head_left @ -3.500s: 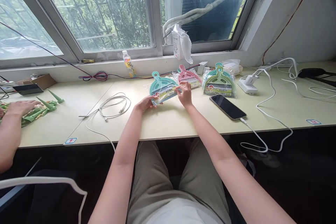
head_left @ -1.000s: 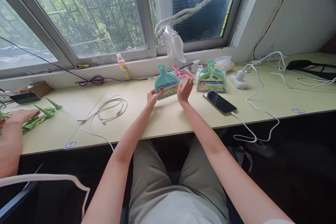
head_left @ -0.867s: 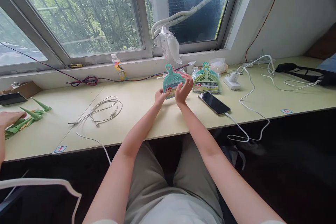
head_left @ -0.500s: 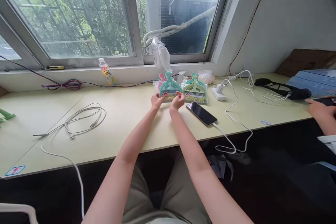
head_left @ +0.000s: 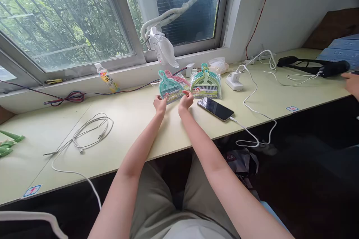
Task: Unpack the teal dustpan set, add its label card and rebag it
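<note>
A teal dustpan and brush set (head_left: 169,86) in clear wrapping is held between my two hands at the back of the desk, its handle tilted up to the left. My left hand (head_left: 160,105) grips its lower left corner. At the lower right corner, the fingers of my right hand (head_left: 186,101) pinch the wrapping. Behind it shows a pink set (head_left: 179,78), partly covered. Just to the right, a green dustpan and brush set (head_left: 206,85) leans upright in its own wrapping, a teal one behind it.
A phone (head_left: 215,109) on a white cable lies right of my hands, near a power strip (head_left: 234,81). Coiled cable (head_left: 91,130) lies left. A drink bottle (head_left: 107,78) and a white plastic bag (head_left: 163,49) stand by the window. Another person's hand (head_left: 351,83) is far right.
The teal set has swung left, tilting its handle leftward and uncovering more of the pink set behind. Both hands keep hold of it. The camera view has shifted and tilted.
</note>
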`<act>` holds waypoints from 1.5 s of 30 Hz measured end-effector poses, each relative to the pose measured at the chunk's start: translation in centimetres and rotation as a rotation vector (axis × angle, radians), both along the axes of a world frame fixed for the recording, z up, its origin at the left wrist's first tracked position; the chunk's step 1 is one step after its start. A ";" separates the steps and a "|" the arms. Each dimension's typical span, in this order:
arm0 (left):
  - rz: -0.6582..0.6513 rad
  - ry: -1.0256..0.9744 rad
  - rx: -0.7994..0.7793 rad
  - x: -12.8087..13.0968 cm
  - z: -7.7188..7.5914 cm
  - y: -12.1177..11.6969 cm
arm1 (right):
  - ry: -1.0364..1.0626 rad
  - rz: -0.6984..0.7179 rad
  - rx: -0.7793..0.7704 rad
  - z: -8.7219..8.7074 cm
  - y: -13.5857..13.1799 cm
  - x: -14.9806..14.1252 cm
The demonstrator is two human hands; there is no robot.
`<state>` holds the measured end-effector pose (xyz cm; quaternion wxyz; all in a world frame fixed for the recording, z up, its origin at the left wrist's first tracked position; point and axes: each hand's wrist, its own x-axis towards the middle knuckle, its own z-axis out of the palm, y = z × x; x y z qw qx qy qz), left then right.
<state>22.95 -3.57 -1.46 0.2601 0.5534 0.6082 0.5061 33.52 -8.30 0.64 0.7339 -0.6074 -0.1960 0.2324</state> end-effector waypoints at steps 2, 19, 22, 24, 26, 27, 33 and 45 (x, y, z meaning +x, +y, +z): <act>-0.016 0.027 -0.027 1.3 -0.2 -0.2 | -0.054 0.009 -0.010 -0.2 0.2 0.1; -0.018 0.392 0.069 3.3 -0.2 0.6 | -0.114 0.184 -0.014 -0.9 0.4 -1.9; -0.061 0.422 0.075 3.0 -0.3 0.0 | -0.072 0.222 -0.015 -1.2 0.6 -1.9; -0.090 0.411 0.055 2.9 -0.3 -0.3 | -0.030 0.232 -0.027 -1.5 0.9 -1.9; -0.098 0.394 0.039 2.7 -0.3 -0.6 | -0.011 0.230 -0.041 -1.7 1.1 -1.9; -0.097 0.384 0.040 2.5 -0.2 -0.6 | -0.010 0.229 -0.043 -1.8 1.2 -1.9; -0.040 0.331 0.099 -3.0 -0.1 0.2 | -0.033 0.221 -0.072 -1.8 1.0 -1.5; 0.510 -0.127 -0.002 -25.2 -1.2 1.2 | -0.184 0.027 -0.014 -0.8 -0.3 -1.3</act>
